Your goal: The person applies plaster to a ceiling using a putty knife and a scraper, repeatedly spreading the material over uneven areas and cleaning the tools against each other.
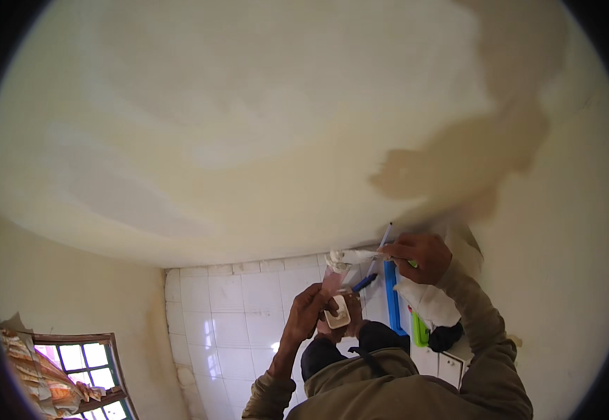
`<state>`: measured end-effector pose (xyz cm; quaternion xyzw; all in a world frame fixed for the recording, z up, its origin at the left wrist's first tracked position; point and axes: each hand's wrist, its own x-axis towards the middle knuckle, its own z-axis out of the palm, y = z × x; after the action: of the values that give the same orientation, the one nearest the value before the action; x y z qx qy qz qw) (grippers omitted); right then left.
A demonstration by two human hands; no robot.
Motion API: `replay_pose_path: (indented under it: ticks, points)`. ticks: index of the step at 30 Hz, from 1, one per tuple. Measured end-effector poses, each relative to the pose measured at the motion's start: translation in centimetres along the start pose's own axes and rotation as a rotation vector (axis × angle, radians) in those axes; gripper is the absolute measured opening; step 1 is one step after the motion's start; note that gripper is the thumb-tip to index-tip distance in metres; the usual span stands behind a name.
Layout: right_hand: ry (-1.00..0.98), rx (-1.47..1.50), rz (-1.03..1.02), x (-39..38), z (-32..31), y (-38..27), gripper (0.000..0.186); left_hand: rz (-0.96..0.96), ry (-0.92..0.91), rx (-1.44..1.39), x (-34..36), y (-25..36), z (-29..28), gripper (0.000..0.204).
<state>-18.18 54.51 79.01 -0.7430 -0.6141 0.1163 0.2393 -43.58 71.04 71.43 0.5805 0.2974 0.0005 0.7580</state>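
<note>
My left hand (306, 311) is closed on a pinkish, flat scraper (333, 281), whose upper edge carries a lump of white paste. In my closed right hand (425, 257) is a putty knife; a bit of its green handle shows by the fingers. Its blade (357, 257) is coated in white paste and points left, meeting or almost meeting the scraper's pasted edge. Below the scraper, close to my left fingers, is a white squarish tub (338, 320); whether those fingers touch it I cannot tell.
A large cream wall (248, 175) with pale patches rises ahead. White tiles (227, 329) lie below. To the right are a blue bar-shaped thing (393, 297), a white cloth or bag (430, 302), a bright green item (420, 330) and a white cabinet (450, 367). A barred window (84, 357) stands lower left.
</note>
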Motion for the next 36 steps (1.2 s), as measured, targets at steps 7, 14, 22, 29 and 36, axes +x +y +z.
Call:
replay_pose_path:
  ticks: [7,14,22,29,36]
  points:
    - [0.162,-0.350,-0.430,0.7,-10.3,-5.7,0.038,0.144,0.034,-0.184,-5.2,8.9,2.9,0.026]
    - [0.301,-0.330,-0.481,0.1,-11.9,-5.9,0.032,0.150,0.084,-0.154,-7.7,11.7,4.3,0.024]
    - [0.457,-0.246,-0.499,0.0,-10.7,-6.0,0.031,0.306,0.196,-0.130,-9.0,12.2,6.1,0.021]
    - [0.526,-0.249,-0.413,0.9,-10.2,-5.6,0.032,0.258,0.197,-0.083,-10.6,13.8,6.7,0.024]
    - [0.579,-0.277,-0.265,1.4,-9.6,-4.4,0.036,0.282,0.159,-0.094,-10.7,13.3,6.3,0.023]
